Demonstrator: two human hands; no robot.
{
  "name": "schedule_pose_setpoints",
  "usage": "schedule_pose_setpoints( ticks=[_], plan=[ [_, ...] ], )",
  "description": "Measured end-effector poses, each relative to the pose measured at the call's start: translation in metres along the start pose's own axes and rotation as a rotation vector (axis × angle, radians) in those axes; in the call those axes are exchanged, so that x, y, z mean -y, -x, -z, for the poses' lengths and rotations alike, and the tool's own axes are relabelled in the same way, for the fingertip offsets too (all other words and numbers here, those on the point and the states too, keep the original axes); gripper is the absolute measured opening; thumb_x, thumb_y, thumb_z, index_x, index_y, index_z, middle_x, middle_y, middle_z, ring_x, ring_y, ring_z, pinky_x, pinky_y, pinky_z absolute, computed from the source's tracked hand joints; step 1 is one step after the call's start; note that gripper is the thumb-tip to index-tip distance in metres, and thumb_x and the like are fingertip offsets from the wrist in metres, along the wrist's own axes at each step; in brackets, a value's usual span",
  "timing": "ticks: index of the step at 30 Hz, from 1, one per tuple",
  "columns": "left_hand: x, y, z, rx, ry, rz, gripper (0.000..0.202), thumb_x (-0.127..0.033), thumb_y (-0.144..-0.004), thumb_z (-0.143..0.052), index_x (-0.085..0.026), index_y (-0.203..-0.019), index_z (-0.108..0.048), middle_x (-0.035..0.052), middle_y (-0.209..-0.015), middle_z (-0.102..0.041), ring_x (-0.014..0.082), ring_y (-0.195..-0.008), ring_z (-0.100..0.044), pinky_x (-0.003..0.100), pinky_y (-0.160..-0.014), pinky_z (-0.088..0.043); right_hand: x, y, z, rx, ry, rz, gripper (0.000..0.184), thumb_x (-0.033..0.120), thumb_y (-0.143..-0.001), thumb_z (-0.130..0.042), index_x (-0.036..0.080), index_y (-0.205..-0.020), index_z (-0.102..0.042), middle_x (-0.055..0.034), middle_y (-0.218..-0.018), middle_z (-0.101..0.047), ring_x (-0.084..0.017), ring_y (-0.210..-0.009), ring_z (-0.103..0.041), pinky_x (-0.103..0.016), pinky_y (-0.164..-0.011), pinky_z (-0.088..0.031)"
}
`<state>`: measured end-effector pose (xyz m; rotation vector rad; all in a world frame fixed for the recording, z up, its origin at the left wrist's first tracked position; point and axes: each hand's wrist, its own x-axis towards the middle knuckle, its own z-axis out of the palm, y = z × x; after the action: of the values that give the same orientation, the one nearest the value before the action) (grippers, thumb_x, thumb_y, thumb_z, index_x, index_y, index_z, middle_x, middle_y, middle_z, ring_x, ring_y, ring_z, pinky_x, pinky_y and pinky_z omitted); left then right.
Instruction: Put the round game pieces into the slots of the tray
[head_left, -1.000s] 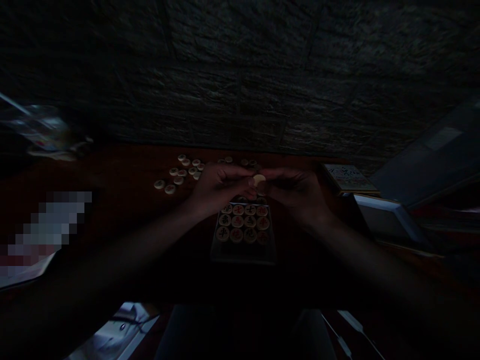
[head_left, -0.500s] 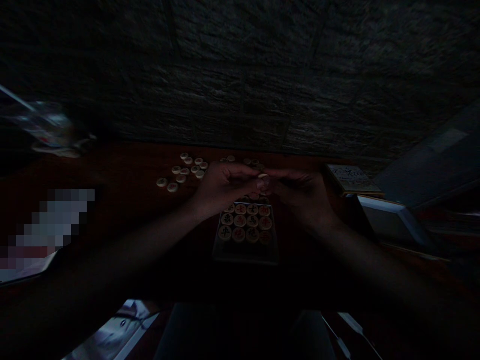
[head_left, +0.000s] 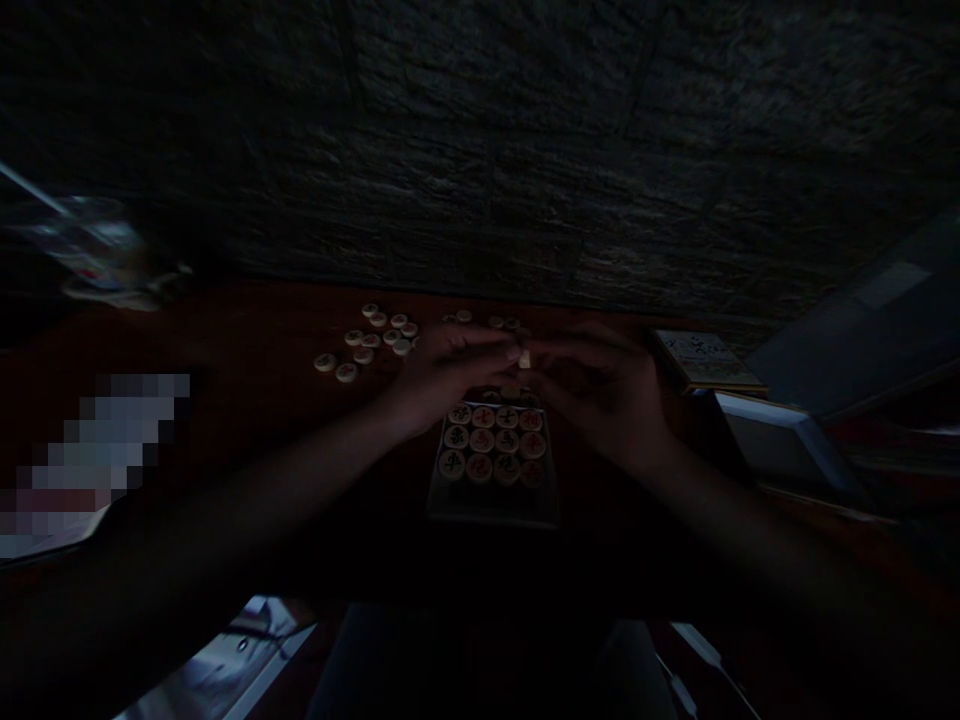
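The left hand [head_left: 442, 375] and the right hand [head_left: 600, 395] meet fingertip to fingertip in the air just above the far end of a clear shallow plastic tray [head_left: 491, 508]. Between those fingertips sits a pale round wooden disc [head_left: 524, 357], seen nearly edge-on as a small light sliver. The left hand's fingers are curled in, with the thumb and forefinger pressed together on the disc's left side. The right hand is curled the same way and closes on the disc from the right. Both hands are blurred, so which one carries more of the grip cannot be told. The disc touches nothing but the fingers and hangs clear of the tray.

Inside the tray lie rows of matching wooden discs with red and dark characters [head_left: 491, 445], packed side by side and flat, filling its middle. Its near end is too dark to read. The tray rests on a dark reddish-brown wooden table [head_left: 255, 390].

Beyond the tray and to its left, a loose scatter of pale discs [head_left: 371, 340] lies on the table, just beside the left hand's knuckles. To the right of the tray, well apart from it, is a flat square box printed with dark characters [head_left: 705, 358]. Nearer than that box lies a pale flat rectangular case [head_left: 780, 445]. Behind the tray rises a dark rough stone wall [head_left: 487, 150].
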<state>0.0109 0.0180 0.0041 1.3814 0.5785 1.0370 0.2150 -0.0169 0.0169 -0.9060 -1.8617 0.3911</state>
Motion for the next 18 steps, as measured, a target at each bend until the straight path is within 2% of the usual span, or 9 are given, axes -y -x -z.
schedule_pose_setpoints(
  ticks=[4, 8, 15, 18],
  plan=[
    [-0.001, 0.002, -0.001, 0.050, -0.025, 0.028, 0.025, -0.035, -0.088, -0.082, -0.019, -0.107, -0.084, 0.0093, -0.109, -0.083, 0.0222, -0.098, -0.080, 0.036, -0.093, -0.065, -0.001, -0.002, 0.002, 0.017, 0.096, 0.064, 0.023, 0.035, -0.086, -0.084, 0.033, -0.109, -0.084, -0.0036, -0.096, -0.075, -0.022, -0.087, -0.068, -0.035, -0.077, -0.056],
    [-0.004, 0.002, -0.002, 0.059, -0.021, 0.023, 0.024, -0.034, -0.088, -0.083, -0.018, -0.105, -0.084, 0.0095, -0.108, -0.083, 0.0224, -0.096, -0.080, 0.036, -0.091, -0.067, 0.001, -0.003, 0.004, 0.054, 0.150, 0.089, 0.025, 0.035, -0.088, -0.081, 0.032, -0.113, -0.083, -0.0045, -0.100, -0.077, -0.022, -0.087, -0.070, -0.035, -0.077, -0.056],
    [-0.010, 0.002, -0.003, 0.049, -0.102, 0.037, 0.023, -0.033, -0.084, -0.085, -0.018, -0.101, -0.083, 0.0071, -0.100, -0.084, 0.0207, -0.091, -0.081, 0.031, -0.084, -0.067, 0.012, -0.007, 0.013, 0.161, 0.252, 0.180, 0.025, 0.020, -0.089, -0.075, 0.026, -0.113, -0.082, -0.0047, -0.101, -0.081, -0.021, -0.086, -0.074, -0.031, -0.075, -0.055],
    [-0.011, 0.002, -0.004, 0.039, -0.139, 0.042, 0.019, -0.031, -0.086, -0.080, -0.017, -0.099, -0.082, 0.0061, -0.096, -0.084, 0.0181, -0.085, -0.080, 0.029, -0.080, -0.066, 0.020, -0.007, 0.017, 0.196, 0.267, 0.146, 0.024, 0.015, -0.087, -0.076, 0.022, -0.110, -0.081, -0.0044, -0.096, -0.081, -0.018, -0.081, -0.074, -0.028, -0.071, -0.055]
  ],
)
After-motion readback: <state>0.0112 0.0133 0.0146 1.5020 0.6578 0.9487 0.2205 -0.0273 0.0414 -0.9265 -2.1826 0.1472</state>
